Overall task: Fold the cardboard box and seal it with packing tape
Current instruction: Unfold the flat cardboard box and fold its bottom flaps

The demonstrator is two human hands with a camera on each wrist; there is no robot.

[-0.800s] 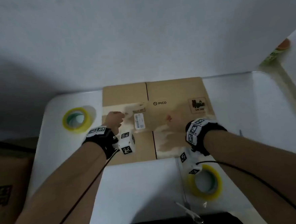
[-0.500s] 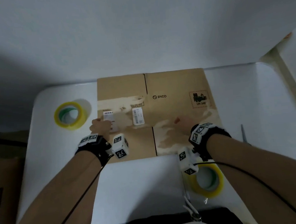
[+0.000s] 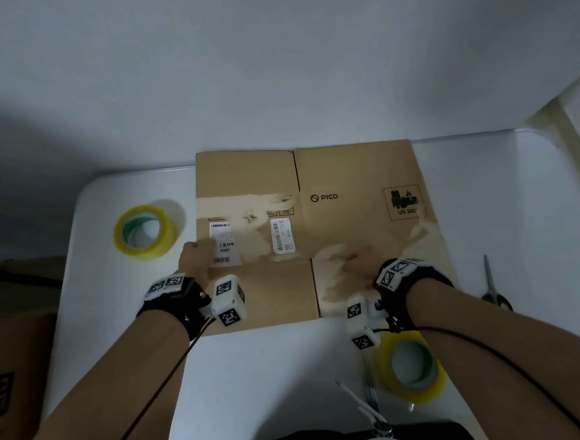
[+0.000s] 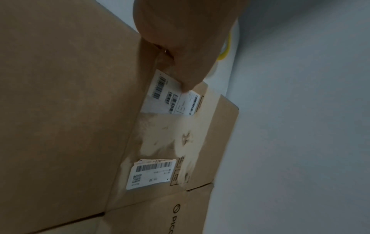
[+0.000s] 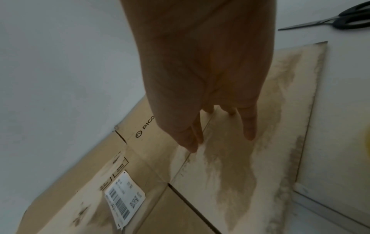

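Note:
A flattened brown cardboard box (image 3: 347, 181) printed "PICO" lies on the white table (image 3: 258, 376). My left hand (image 3: 195, 260) is at the box's left edge. Its thumb presses on a white barcode label (image 4: 160, 98) and its curled fingers pinch the edge, their tips hidden. The right hand (image 3: 360, 266) lies flat on the near right flap, fingers (image 5: 249, 126) straight on the cardboard (image 5: 230, 182). One yellow tape roll (image 3: 143, 231) sits left of the box. A second tape roll (image 3: 412, 369) lies under my right forearm.
Black-handled scissors (image 3: 492, 288) lie on the table right of the box, and a second metal tool (image 3: 370, 410) lies near the front edge. A white wall rises just behind the box. Another cardboard carton (image 3: 11, 376) stands beside the table at the left.
My left hand slid left from the box's middle label to its left edge. The right hand drew back toward me onto the near right flap.

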